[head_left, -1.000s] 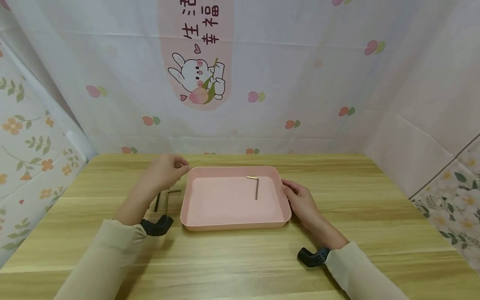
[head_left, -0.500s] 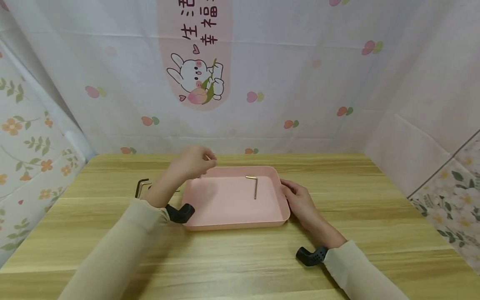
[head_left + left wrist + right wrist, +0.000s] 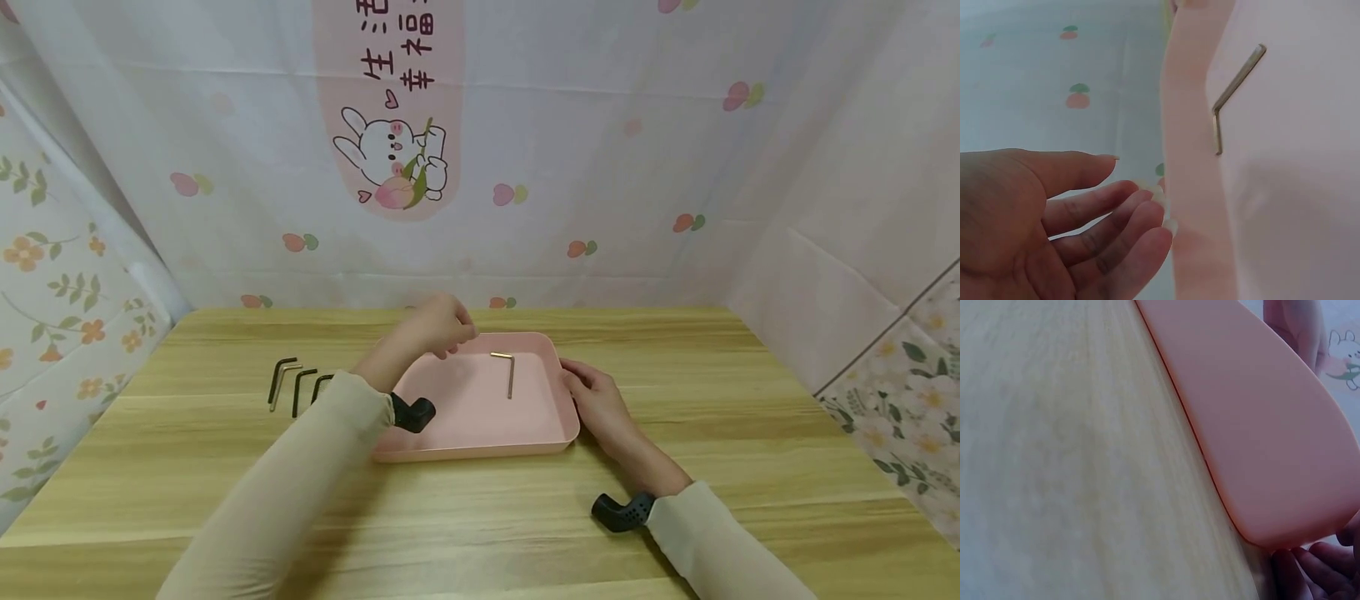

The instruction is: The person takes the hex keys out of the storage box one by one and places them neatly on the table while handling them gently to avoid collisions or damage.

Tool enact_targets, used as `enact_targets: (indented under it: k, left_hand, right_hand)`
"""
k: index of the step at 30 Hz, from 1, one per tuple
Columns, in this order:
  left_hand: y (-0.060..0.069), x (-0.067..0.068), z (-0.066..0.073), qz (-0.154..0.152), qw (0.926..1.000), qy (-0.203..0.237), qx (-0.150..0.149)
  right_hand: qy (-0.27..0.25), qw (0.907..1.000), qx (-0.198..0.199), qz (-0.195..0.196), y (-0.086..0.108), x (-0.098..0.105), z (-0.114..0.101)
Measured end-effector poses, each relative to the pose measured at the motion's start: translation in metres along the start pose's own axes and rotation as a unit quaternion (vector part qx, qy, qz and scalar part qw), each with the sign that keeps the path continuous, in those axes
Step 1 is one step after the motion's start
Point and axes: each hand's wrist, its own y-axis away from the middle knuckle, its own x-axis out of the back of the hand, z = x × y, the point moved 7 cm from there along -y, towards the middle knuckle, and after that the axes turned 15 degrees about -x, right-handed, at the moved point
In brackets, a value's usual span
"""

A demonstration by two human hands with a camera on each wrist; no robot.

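A shallow pink tray (image 3: pixel 465 454) lies on the table with one gold-coloured L-shaped hex key (image 3: pixel 512 377) inside, near its right end. In the left wrist view the same hex key (image 3: pixel 1238 81) is beyond the fingertips. Over the tray's far rim hovers my left hand (image 3: pixel 442 325), its fingers loosely bent and holding nothing. My right hand (image 3: pixel 600 404) holds the tray's right end, thumb at the rim and fingers along the outer wall. In the right wrist view, fingers (image 3: pixel 1319 572) touch the tray's end wall (image 3: pixel 1272 456).
Left of the tray lie several L-shaped hex keys, including a black one (image 3: pixel 297 392) and a gold one (image 3: pixel 281 388); my left forearm partly hides this group. A printed curtain (image 3: pixel 600 167) hangs behind the wooden table (image 3: pixel 480 525).
My left hand has moved right, from the tray's left corner to above its far rim, uncovering hex keys on the left. The right hand stays at the tray's right end.
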Motion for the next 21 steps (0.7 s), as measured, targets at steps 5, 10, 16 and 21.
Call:
enact_targets:
  k: [5,10,16,21]
  left_hand:
    - [-0.013,-0.019,-0.002,-0.010,0.9999,0.005,-0.007]
    - [-0.021,-0.035,-0.006,-0.017,0.9996,0.021,0.000]
    - [-0.028,-0.049,-0.010,-0.013,0.9978,0.064,0.012]
    - [-0.031,-0.056,-0.013,-0.001,0.9962,0.085,0.022]
  right_hand:
    - [-0.002,1.0000,0.000,0.003,0.000,0.002,0.000]
    - [-0.005,1.0000,0.005,-0.001,0.001,0.002,0.000]
    - [-0.007,1.0000,0.003,-0.002,0.000,0.000,0.000]
    - [-0.006,1.0000,0.004,0.004,-0.001,-0.001,0.000]
